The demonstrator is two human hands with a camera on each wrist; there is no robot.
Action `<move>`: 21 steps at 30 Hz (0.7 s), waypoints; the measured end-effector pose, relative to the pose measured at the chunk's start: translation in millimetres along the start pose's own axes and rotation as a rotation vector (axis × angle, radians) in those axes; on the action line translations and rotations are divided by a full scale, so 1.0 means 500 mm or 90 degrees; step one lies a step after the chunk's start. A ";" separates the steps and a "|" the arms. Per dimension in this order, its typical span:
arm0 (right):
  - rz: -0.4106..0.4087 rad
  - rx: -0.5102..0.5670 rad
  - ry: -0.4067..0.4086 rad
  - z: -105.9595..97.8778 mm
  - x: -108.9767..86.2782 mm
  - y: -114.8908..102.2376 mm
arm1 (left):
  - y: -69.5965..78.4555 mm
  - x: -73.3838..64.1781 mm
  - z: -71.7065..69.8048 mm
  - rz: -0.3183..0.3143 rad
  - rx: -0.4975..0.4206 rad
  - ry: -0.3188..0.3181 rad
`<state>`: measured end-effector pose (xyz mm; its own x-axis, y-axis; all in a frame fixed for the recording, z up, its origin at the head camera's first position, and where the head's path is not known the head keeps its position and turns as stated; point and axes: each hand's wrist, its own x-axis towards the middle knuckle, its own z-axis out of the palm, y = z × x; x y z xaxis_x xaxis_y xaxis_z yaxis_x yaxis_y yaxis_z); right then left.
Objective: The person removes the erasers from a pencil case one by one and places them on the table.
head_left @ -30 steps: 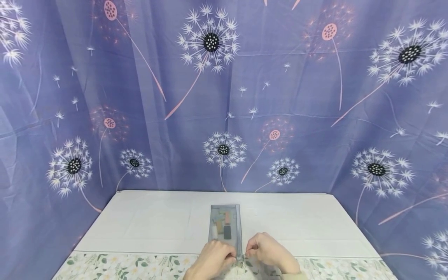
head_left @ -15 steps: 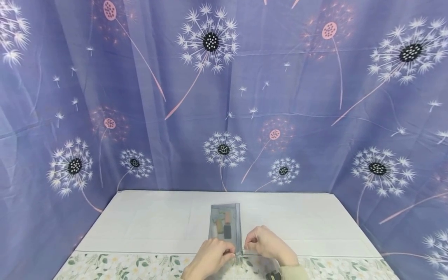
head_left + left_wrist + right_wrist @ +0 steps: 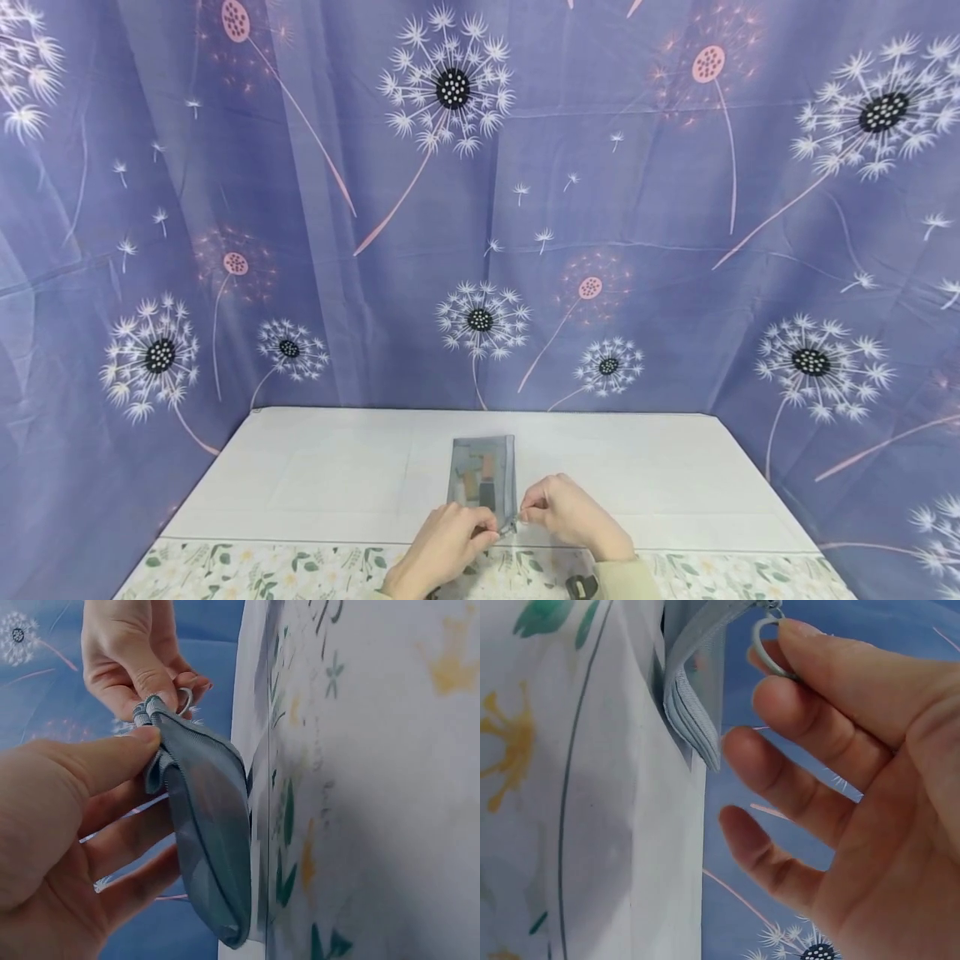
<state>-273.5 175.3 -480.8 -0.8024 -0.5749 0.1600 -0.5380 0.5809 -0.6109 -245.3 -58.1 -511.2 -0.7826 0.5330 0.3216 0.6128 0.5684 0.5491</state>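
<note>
Pouch: a grey-blue mesh pouch, right in front of me, midway across the white tabletop; whether its underside touches, I can't tell.
Left hand: my left hand has thumb and fingers clamped on the pouch's corner, lower fingers spread beside the mesh.
Right hand: my right hand pinches the ring pull between thumb and forefinger, the other three apart.
Weight: light, I'd judge; just a few little pieces showing through, one orange-pink.
Feel: sheer, floppy mesh, likely to buckle, not break.
Zip edge: ribbed woven tape, folding into a curve, probably the firmest part.
Best hold: pinch that tape near the slider; bare mesh would likely bunch.
Ring: thin, round, smooth-looking, maybe slippery.
</note>
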 end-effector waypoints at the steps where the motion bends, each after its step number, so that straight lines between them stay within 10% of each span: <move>1: 0.004 0.001 -0.002 0.000 0.000 -0.001 | 0.000 0.000 -0.001 0.000 -0.004 -0.002; 21: -0.034 -0.069 0.090 0.009 0.019 0.026 | -0.003 -0.002 -0.017 0.038 -0.018 0.010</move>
<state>-286.9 174.8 -490.8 -0.7957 -0.5252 0.3018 -0.6000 0.6147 -0.5121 -246.1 -64.9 -505.7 -0.7466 0.5553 0.3663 0.6550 0.5177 0.5504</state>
